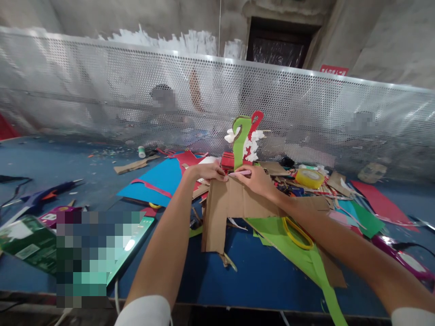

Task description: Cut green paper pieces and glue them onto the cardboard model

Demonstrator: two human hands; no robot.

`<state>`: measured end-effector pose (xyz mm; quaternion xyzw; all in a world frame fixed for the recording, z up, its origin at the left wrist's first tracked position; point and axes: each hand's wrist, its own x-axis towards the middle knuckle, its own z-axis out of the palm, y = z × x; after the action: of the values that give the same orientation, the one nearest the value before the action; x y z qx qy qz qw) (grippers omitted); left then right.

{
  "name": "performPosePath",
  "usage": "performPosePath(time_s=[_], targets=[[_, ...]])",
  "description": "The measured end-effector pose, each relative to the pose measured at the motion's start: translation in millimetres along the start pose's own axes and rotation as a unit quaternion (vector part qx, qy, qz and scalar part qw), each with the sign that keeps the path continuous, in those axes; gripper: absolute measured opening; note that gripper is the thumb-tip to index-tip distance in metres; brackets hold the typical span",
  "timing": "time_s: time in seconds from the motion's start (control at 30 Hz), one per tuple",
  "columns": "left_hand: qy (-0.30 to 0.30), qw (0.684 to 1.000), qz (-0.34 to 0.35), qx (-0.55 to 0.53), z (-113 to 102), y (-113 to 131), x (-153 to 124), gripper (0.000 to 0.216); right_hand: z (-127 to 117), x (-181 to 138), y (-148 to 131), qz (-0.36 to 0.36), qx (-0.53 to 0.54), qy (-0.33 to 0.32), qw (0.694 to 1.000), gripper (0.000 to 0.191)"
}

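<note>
A folded piece of brown cardboard stands in front of me, bent into panels, with one leg-like flap hanging down at the left. My left hand grips its top edge, fingers closed together over the rim. In the closed fingers of my right hand is a slim pink stick-like tool, held nearly level along the same edge; its exact kind does not show. Just behind both hands rises a curved green cutout, beside a red looped cutout with white crumpled bits attached.
Scissors with yellow handles lie on green sheet material at right. Yellow tape sits among scraps. A blue glue gun, a green box and a lit screen are at left. A perforated metal panel closes off the back.
</note>
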<state>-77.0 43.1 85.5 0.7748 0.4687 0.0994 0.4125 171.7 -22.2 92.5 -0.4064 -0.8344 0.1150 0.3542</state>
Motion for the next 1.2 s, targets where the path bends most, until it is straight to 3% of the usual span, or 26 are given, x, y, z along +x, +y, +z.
performPosePath(time_s=[1.1, 1.2], targets=[[-0.005, 1.0, 0.022, 0.007, -1.9, -1.7, -0.8, 0.066, 1.4, 0.9, 6.9, -0.019, 0.035, -0.01, 0.999, 0.019], [0.0, 1.0, 0.014, -0.005, -1.5, -0.9, -1.6, 0.063, -2.2, 0.9, 7.1, -0.023, 0.064, 0.023, 0.997, 0.015]])
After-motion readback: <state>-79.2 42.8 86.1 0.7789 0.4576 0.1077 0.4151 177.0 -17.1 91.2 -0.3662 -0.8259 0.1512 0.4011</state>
